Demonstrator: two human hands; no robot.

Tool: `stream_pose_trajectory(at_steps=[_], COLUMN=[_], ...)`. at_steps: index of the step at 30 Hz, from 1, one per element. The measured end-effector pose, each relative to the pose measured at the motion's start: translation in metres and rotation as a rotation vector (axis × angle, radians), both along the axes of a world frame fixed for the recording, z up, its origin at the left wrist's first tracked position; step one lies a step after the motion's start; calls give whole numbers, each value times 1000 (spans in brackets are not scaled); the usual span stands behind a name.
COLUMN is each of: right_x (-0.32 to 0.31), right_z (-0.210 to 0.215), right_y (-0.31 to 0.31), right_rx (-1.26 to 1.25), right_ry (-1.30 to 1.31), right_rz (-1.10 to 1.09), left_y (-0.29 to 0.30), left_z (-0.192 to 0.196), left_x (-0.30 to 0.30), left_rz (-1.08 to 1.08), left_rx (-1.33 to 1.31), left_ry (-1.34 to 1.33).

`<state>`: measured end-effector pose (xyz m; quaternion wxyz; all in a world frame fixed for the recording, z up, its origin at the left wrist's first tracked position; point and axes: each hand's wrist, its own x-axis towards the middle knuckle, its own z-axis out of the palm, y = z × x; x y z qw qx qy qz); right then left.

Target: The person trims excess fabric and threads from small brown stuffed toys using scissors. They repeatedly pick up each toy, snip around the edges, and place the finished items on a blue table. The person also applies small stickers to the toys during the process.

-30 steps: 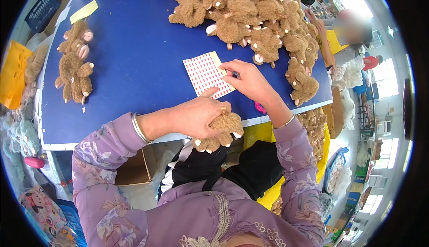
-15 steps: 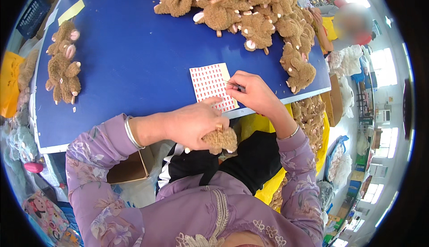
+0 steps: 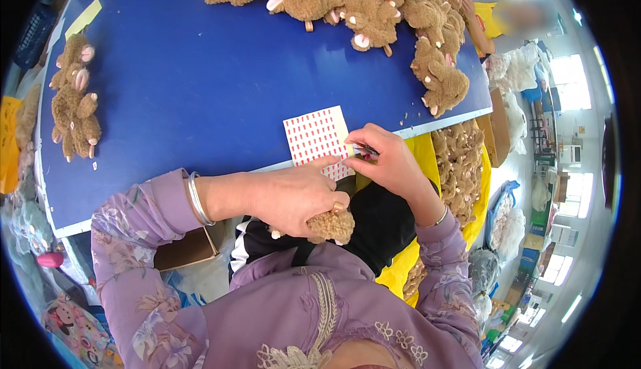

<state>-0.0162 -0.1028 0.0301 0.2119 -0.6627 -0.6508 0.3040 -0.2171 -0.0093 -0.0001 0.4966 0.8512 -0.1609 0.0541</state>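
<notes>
My left hand (image 3: 294,195) grips a small brown plush toy (image 3: 330,225) against my lap, its forefinger stretched onto a white sheet of small red stickers (image 3: 317,138). That sheet lies at the near edge of the blue table (image 3: 200,95). My right hand (image 3: 387,162) pinches thin metal tweezers (image 3: 364,148) at the sheet's right edge. I cannot make out whether a sticker is on the tip.
A big heap of brown plush toys (image 3: 374,8) covers the table's far right. A smaller group of plush toys (image 3: 73,102) lies at the left. More plush toys (image 3: 461,162) fill a yellow bag to my right. A blurred person (image 3: 521,15) sits beyond the table.
The view has shifted, so the sheet and my hands sit lower against the table edge. My left hand has drawn the plush toy down toward my lap, and my right hand stays at the sheet's edge.
</notes>
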Motion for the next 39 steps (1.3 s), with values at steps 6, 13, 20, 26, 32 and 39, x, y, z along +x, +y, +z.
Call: stream_pose_trajectory(at_steps=[6,13,20,26,32,39], right_x=[-6,-5,-8,-16,-9,-10], right_z=[-2,-22,-36,-21,-18,-21], right_y=[-2,-19,-22,-17,-15,-15], right_rx=[76,182,314,188,173,221], right_ry=[-80,-91,-84,-49,18,75], right_rz=[-12,-32,-48,-136,-116,-105], left_y=[6,-4,-1,-1,-1,-1], left_z=[-2,-3,-2,-2,-6,-10], left_x=[7,2,3,3,2,1], left_rz=[30,-3,-2,-5,2,10], left_rx=[10,65,26,93,60,47], left_ry=[-51,-53,-45,-39,-46,-63])
